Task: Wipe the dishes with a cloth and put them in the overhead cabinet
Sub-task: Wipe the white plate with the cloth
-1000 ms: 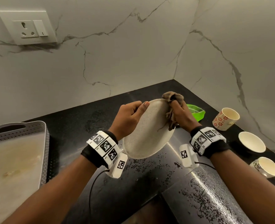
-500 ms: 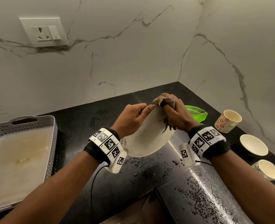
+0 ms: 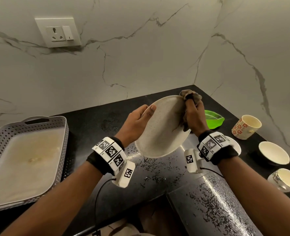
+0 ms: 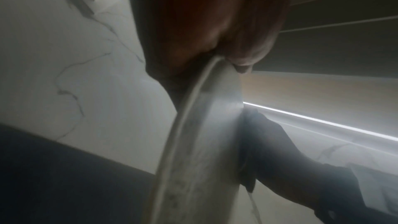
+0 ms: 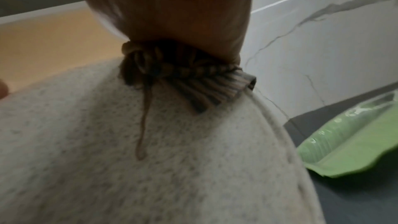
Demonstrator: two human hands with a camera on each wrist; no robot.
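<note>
Since a second ago the right hand [image 3: 194,116] has carried the bunched cloth [image 3: 190,97] up to the far rim of the plate [image 3: 161,133], fingers curled tight around it. The left hand [image 3: 135,122] pinches the plate's opposite rim, thumb on its face, tilting it for wiping. Held above the counter [image 3: 158,176], the plate has open room around it, the green dish [image 3: 215,120] just beyond and the cups [image 3: 246,126] well apart.
</note>
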